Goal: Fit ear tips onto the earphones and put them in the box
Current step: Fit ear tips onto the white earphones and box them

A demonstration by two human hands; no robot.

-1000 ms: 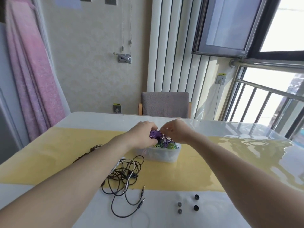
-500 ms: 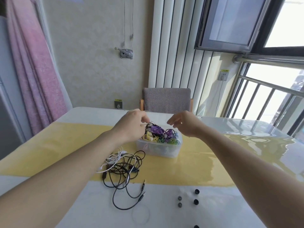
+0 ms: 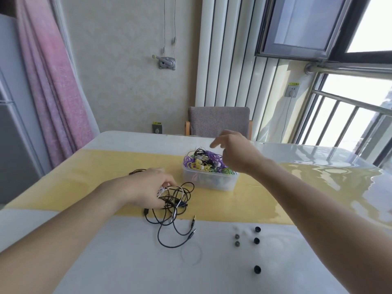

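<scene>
A clear plastic box (image 3: 209, 181) stands mid-table, heaped with purple, yellow, green and black earphones (image 3: 203, 162). My right hand (image 3: 235, 153) hovers just above its right side, fingers loosely extended, holding nothing. A tangle of black and white earphone cables (image 3: 174, 209) lies left of the box, two jack plugs pointing right. My left hand (image 3: 148, 190) rests on this tangle, its fingers curled round the white and black wires. Loose ear tips lie near the front: two small grey ones (image 3: 237, 239) and three black ones (image 3: 257, 240).
The table (image 3: 127, 262) is white with a yellow band across the middle and a glossy cover. A grey padded chair (image 3: 218, 122) stands at the far edge. A pink curtain hangs left; window bars are on the right.
My left hand has left the box and dropped to the cable tangle on the left, closing on its wires. My right hand has lifted slightly and opened above the box.
</scene>
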